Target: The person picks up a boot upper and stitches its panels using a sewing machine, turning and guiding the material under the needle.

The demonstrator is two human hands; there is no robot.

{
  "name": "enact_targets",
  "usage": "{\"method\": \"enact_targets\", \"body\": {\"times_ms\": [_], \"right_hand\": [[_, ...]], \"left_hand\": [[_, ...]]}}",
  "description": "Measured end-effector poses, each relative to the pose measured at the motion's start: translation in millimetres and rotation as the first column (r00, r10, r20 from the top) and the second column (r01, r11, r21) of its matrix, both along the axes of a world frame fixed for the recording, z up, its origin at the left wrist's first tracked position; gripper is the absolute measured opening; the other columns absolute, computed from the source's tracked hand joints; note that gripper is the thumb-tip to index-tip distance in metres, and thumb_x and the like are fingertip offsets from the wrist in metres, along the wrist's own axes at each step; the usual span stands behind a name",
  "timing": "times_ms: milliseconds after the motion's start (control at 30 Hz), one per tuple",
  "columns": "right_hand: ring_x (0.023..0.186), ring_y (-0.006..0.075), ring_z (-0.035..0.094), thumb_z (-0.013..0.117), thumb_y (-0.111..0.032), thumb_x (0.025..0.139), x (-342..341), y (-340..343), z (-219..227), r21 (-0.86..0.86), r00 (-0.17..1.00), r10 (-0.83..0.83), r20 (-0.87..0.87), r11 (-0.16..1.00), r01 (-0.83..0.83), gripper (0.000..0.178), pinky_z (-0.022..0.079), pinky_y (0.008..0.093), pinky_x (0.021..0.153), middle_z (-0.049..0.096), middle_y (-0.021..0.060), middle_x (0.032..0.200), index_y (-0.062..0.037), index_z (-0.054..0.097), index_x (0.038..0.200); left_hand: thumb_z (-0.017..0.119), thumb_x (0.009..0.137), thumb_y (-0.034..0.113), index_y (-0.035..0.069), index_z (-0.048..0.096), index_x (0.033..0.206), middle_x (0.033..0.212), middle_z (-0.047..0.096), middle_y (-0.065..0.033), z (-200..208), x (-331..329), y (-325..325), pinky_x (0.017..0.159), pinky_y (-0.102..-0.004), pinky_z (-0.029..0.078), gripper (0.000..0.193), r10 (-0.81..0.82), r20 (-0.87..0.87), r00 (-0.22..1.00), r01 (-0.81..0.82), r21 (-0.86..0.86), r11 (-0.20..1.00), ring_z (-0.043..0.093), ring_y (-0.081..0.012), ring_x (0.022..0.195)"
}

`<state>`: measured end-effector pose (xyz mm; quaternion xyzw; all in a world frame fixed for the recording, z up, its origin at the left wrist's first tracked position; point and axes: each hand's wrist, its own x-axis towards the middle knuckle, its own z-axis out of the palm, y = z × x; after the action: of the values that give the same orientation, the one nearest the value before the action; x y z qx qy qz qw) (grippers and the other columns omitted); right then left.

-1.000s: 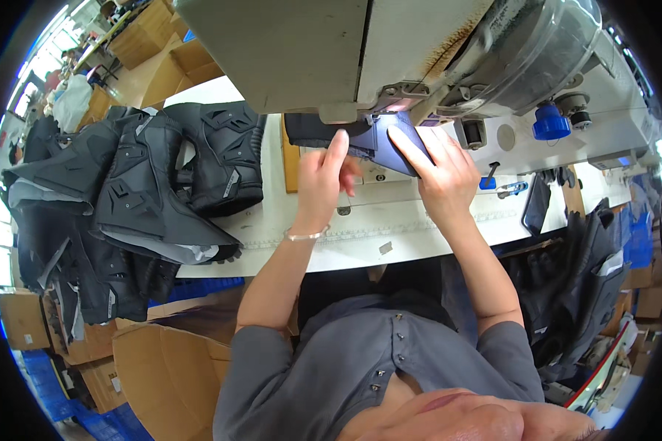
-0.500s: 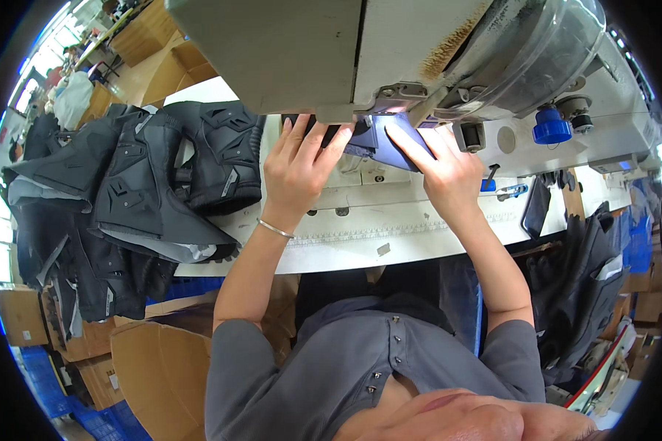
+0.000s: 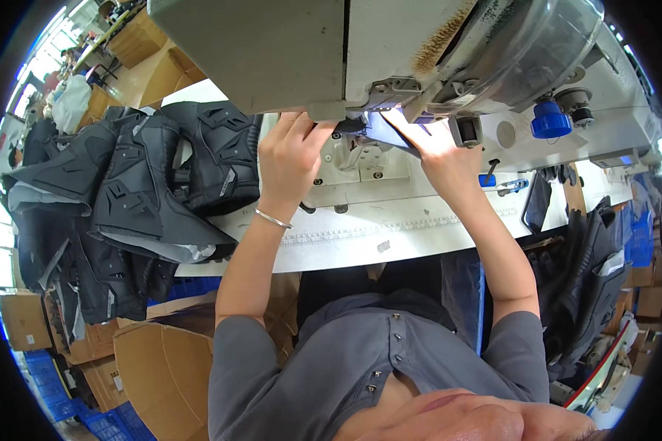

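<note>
Both my hands are under the head of a sewing machine [image 3: 272, 59]. Between them lies a dark piece of material [image 3: 385, 131], its surface lit bluish white by the machine's lamp. Much of it is hidden by the machine. My left hand [image 3: 290, 158], with a bangle on its wrist, has bent fingers gripping the piece's dark left part beside the needle area; its fingertips are partly hidden. My right hand [image 3: 449, 151] holds the right side of the piece, fingers partly covered and washed out by the light. Below the piece shows the metal needle plate [image 3: 368, 165].
Black boot uppers [image 3: 143, 184] are heaped on the left of the white table [image 3: 346, 253]. A phone [image 3: 538, 204] and a small blue-handled tool [image 3: 513, 187] lie at the right. More black uppers [image 3: 596, 272] hang lower right. An open cardboard box [image 3: 162, 375] stands lower left.
My left hand has shifted slightly left and farther under the machine head. The piece has moved away from me, baring more of the needle plate. My right hand has moved slightly right.
</note>
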<state>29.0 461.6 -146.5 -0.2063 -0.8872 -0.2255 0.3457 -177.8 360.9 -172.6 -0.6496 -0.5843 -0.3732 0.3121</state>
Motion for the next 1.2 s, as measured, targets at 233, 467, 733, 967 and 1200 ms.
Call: {"method": "enact_targets", "body": {"times_ms": [233,467,733,967,1200], "right_hand": [[0.074,0.0183,0.058,0.066,-0.013,0.071,-3,2,1,0.056,1.0,-0.017,0.006,0.998,0.017,0.02,0.048,0.0296,0.063,0.059,0.0024,0.079,-0.0194,0.072,0.089],[0.074,0.0216,0.056,0.069,-0.014,0.066,-11,21,-24,0.082,0.991,0.098,-0.095,0.993,-0.09,0.019,0.046,0.0319,0.063,0.058,0.0048,0.074,-0.0145,0.07,0.085],[0.068,0.0318,0.054,0.063,-0.01,0.073,-39,102,-78,-0.326,0.945,0.116,-0.304,0.92,-0.217,0.009,0.039,0.0386,0.078,0.057,0.0107,0.07,-0.0028,0.059,0.072],[0.07,0.0118,0.055,0.052,-0.019,0.095,-20,-51,-73,-0.679,0.643,-0.25,-0.724,0.097,-0.728,0.023,0.045,0.0253,0.068,0.059,0.0003,0.077,0.0019,0.057,0.103],[0.075,0.0045,0.05,0.058,-0.02,0.093,-33,-84,-57,-0.677,0.671,-0.234,-0.704,-0.067,-0.733,0.024,0.043,0.0212,0.067,0.062,-0.0003,0.081,0.0031,0.061,0.097]], "left_hand": [[0.062,0.066,-0.005,0.014,0.068,0.1,0.078,0.062,-0.0033,-5,-8,5,0.06,-0.0314,0.049,0.04,-0.005,0.057,0.998,0.008,-0.058,0.998,0.06,-0.0204,0.071],[0.063,0.078,0.005,0.012,0.065,0.103,0.093,0.063,-0.0058,-6,-25,-11,0.07,-0.031,0.049,0.025,-0.129,0.332,0.934,0.196,-0.177,0.964,0.06,-0.0251,0.085],[0.058,0.086,0.039,0.015,0.063,0.112,0.124,0.056,-0.0046,35,-42,-39,0.101,-0.0585,0.023,0.036,0.402,-0.131,0.906,-0.418,-0.136,0.898,0.043,-0.0332,0.123],[0.065,0.077,0.052,0.014,0.065,0.106,0.118,0.058,-0.0026,60,-46,-66,0.104,-0.0568,0.022,0.048,0.501,-0.232,0.834,-0.541,-0.161,0.825,0.048,-0.0278,0.119],[0.075,0.066,0.026,0.013,0.066,0.11,0.113,0.063,-0.0081,84,-26,-111,0.088,-0.0371,0.044,0.047,0.211,-0.047,0.976,-0.205,-0.511,0.835,0.059,-0.0274,0.099]]}}
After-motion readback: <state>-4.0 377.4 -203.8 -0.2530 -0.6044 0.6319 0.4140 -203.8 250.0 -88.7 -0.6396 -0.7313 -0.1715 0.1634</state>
